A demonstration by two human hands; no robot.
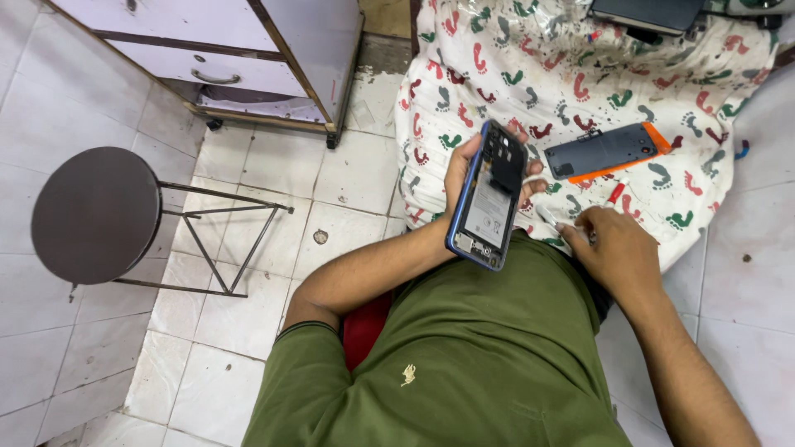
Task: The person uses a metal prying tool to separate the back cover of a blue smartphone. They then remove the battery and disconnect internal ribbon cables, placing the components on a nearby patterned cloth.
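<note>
My left hand (460,170) grips an opened blue smartphone (489,199) with its back cover off, battery and inner parts showing. It is held upright over the edge of a white cloth with coloured footprints (580,58). My right hand (611,248) rests on the cloth just right of the phone, fingers closed around a thin white tool (548,217) whose tip points toward the phone. A dark phone back cover in an orange case (606,151) lies on the cloth beyond my right hand. A red-capped pen-like item (615,193) lies next to it.
A round dark stool on a metal frame (95,213) stands on the white tiled floor at the left. A pale drawer cabinet (240,58) is at the upper left. Another dark device (646,12) lies at the cloth's far edge.
</note>
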